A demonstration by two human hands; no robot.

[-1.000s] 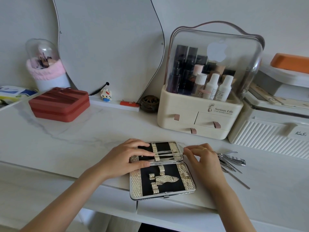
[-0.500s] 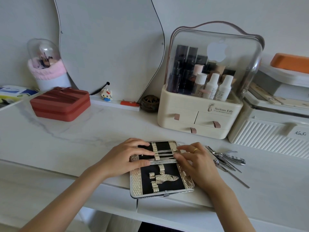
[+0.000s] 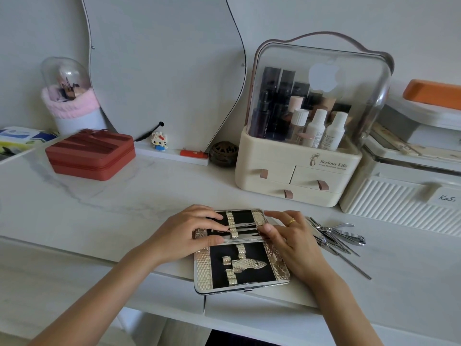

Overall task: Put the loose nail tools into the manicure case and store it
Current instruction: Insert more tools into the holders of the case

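The left hand (image 3: 185, 233) lies on the left edge of the open manicure case (image 3: 240, 250), fingers loosely extended – index along the upper half, thumb laid flat on the hinge line – touching rather than gripping. At 3 o'clock from it, the right hand (image 3: 290, 242) rests on the case's right edge, fingers spread and nearly straight; its thumb presses the end of a thin metal tool (image 3: 245, 224) lying under the straps of the upper half. The case sits flat at the front edge of the white table (image 3: 124, 206). At 3 o'clock from the right hand, just beside it, the loose nail tools (image 3: 336, 237) lie in a heap on the table. At 1 o'clock from the case stands a cream cosmetics organizer (image 3: 296, 171) – well apart.
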